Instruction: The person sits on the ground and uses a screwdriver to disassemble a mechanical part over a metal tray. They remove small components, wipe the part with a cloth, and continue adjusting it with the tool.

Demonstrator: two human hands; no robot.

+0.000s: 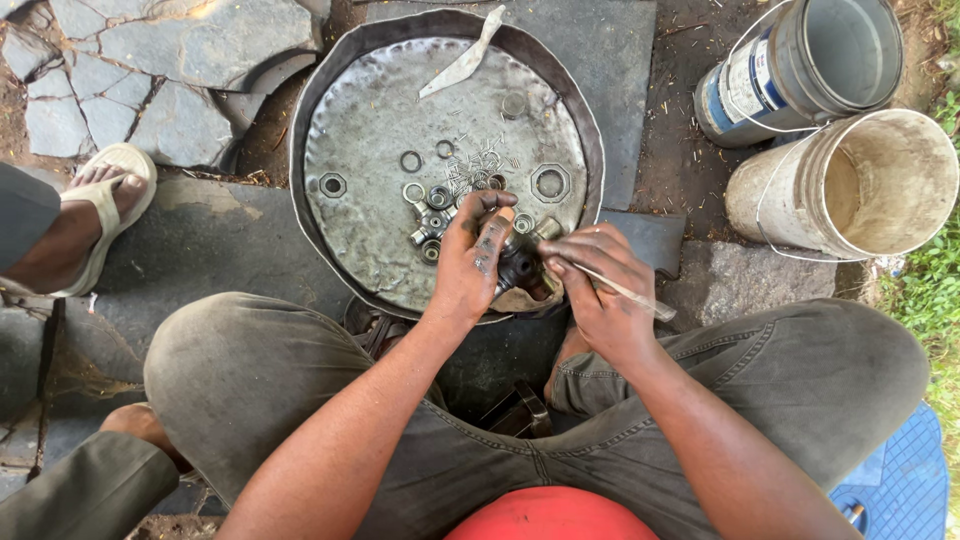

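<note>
My left hand (pixel 472 258), smeared with black grease, grips a dark metal cross-shaped joint part (pixel 518 266) over the near rim of a round dented metal pan (pixel 380 150). My right hand (pixel 598 290) holds a thin metal rod (pixel 632 294) whose tip points into that part. In the pan lie several small bearing cups (pixel 432 222), loose rings (pixel 411 161), two hexagonal nuts (pixel 550 183) and a pile of thin needle rollers (pixel 470 170). A flat metal blade (pixel 464 62) rests on the pan's far side.
Two empty plastic buckets (pixel 850 180) stand at the right on the dirt. Another person's sandalled foot (pixel 95 215) and trouser leg are at the left. Cracked stone slabs (pixel 170 70) lie at the back left. A blue plastic surface (pixel 900 480) is at the bottom right.
</note>
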